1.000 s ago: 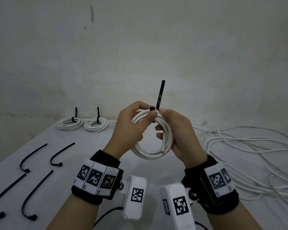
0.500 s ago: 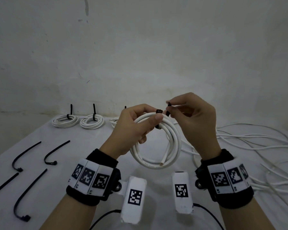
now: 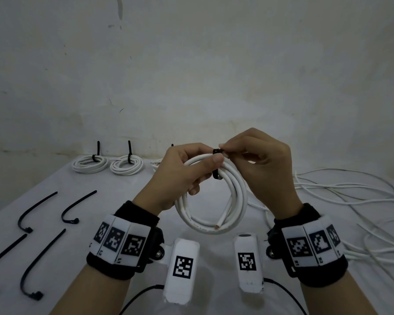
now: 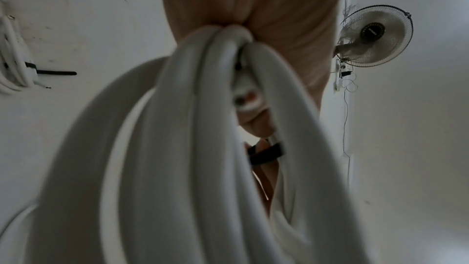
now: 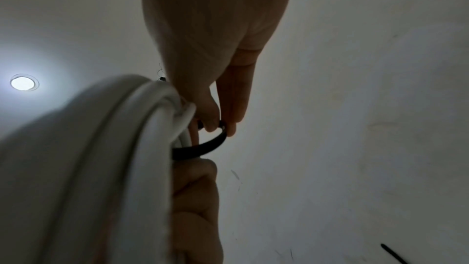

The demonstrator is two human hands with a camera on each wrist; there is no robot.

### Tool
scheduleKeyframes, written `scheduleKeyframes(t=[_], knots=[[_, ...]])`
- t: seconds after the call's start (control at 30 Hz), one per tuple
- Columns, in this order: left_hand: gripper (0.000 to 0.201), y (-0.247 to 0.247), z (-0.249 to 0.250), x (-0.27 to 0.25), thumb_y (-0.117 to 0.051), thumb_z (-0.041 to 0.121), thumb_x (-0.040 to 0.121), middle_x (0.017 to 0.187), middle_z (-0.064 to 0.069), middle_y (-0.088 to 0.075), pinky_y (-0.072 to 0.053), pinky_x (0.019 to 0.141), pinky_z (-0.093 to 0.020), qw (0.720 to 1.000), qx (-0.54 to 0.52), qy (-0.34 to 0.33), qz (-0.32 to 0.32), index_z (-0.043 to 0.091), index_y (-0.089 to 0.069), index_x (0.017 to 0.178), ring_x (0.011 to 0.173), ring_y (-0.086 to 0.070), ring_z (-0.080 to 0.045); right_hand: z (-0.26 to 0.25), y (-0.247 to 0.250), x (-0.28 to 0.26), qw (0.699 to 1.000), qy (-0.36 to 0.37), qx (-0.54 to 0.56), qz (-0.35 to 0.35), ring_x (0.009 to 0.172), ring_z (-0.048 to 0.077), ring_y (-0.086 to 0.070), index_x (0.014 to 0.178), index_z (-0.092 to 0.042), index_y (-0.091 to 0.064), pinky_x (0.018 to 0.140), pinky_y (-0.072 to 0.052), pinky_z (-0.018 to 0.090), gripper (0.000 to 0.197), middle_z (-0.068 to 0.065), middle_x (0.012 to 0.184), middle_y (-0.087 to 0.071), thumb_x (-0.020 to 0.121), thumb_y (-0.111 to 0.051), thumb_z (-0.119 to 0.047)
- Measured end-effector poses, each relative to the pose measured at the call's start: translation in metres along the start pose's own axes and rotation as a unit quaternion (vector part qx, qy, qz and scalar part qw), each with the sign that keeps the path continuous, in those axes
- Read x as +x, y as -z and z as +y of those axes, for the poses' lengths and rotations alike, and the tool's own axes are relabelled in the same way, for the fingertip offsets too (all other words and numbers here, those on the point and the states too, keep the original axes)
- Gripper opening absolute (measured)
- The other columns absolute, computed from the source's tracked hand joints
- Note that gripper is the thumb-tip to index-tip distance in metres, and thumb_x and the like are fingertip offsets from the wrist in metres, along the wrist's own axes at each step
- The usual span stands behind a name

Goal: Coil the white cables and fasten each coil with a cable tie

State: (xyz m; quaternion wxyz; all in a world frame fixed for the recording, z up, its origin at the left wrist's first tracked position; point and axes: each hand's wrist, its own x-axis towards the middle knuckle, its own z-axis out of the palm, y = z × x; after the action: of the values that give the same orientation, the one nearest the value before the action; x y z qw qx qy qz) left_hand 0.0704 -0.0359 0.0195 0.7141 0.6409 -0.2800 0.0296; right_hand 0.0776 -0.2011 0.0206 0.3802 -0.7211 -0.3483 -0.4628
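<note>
- The left hand [image 3: 180, 176] grips the white cable coil [image 3: 214, 196] at its top, fingers curled round the strands and the thumb pressed on them, holding it up above the table [image 3: 127, 185].
- The right hand [image 3: 259, 169], touching the coil's top just beside the left thumb, pinches the black cable tie [image 3: 217, 164] looped round the strands.
- Two tied coils [image 3: 90, 163] lie beyond the left hand.
- Loose cable ties [image 3: 35, 209] lie to the left of the left wrist.
- Uncoiled white cables [image 3: 350, 196] spread beyond and to the right of the right hand.
</note>
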Motion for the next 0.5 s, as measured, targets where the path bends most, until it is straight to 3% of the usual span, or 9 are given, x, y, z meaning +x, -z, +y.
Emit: scheduleKeyframes(t=[0.13,0.23,0.37,0.5], knots=[[0.011,0.001,0.003,-0.002,-0.066,0.030,0.068,0.055,0.002,-0.060,-0.030,0.036,-0.015,1.000,0.006,0.017,-0.014,0.023,-0.071,0.062,0.041,-0.041,-0.005,-0.004,0.001,0.000,0.999,0.000,0.034,-0.035,0.073,0.012,-0.066,0.083,-0.005,-0.074,0.061,-0.054,0.028,0.009,0.005,0.079,-0.070,0.078,-0.069,0.001],[0.012,0.000,0.005,-0.003,-0.065,0.029,0.068,0.055,-0.001,-0.061,-0.029,0.037,-0.016,0.999,0.009,0.025,-0.021,0.020,-0.071,0.062,0.041,-0.041,-0.006,-0.006,0.005,0.002,0.996,-0.018,0.051,-0.066,0.074,0.010,-0.068,0.086,-0.005,-0.074,0.063,-0.054,0.025,0.014,0.003,0.079,-0.071,0.079,-0.067,0.005],[0.021,0.001,0.004,0.000,-0.075,0.026,0.072,0.049,0.000,-0.049,-0.029,0.037,-0.015,1.000,0.016,0.009,0.009,0.012,-0.062,0.064,0.039,-0.039,-0.007,-0.012,0.013,0.003,0.988,-0.078,0.093,-0.091,0.080,0.007,-0.070,0.095,-0.007,-0.072,0.070,-0.052,0.016,0.024,-0.001,0.085,-0.073,0.080,-0.059,0.008],[0.025,0.005,0.006,0.000,-0.075,0.026,0.067,0.051,-0.002,-0.053,-0.030,0.036,-0.015,0.999,0.032,-0.002,0.012,0.011,-0.055,0.071,0.037,-0.040,-0.007,-0.021,0.013,0.006,0.981,-0.106,0.131,-0.096,0.079,0.013,-0.071,0.094,-0.005,-0.065,0.070,-0.057,0.026,0.010,0.002,0.087,-0.071,0.085,-0.065,-0.003]])
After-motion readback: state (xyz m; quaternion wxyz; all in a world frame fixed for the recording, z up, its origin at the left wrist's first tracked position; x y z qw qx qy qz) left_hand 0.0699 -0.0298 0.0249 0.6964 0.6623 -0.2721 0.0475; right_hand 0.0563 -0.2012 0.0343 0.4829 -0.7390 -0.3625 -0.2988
